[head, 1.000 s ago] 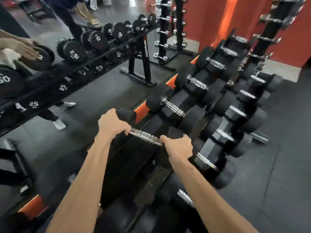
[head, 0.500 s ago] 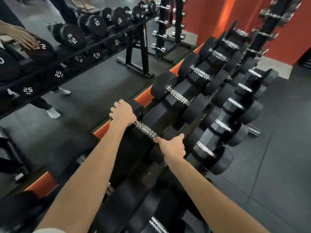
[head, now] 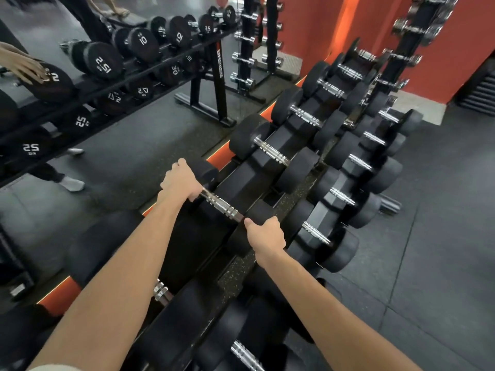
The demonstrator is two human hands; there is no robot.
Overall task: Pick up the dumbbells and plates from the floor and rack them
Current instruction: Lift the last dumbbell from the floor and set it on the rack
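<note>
- Dumbbell [head: 222, 204]: lies on top tier of rack [head: 241, 183], chrome handle running 10 to 4 o'clock, frame centre.
- Left hand [head: 180, 182]: fingers wrapped over handle's far end, against the 10 o'clock head; closed grip.
- Right hand [head: 266, 235]: on near head at 4 o'clock, thumb touching handle end; curled over it.
- More dumbbells [head: 273, 151] racked toward 1 o'clock.
- Mirror [head: 120, 103] at 10 o'clock.
</note>
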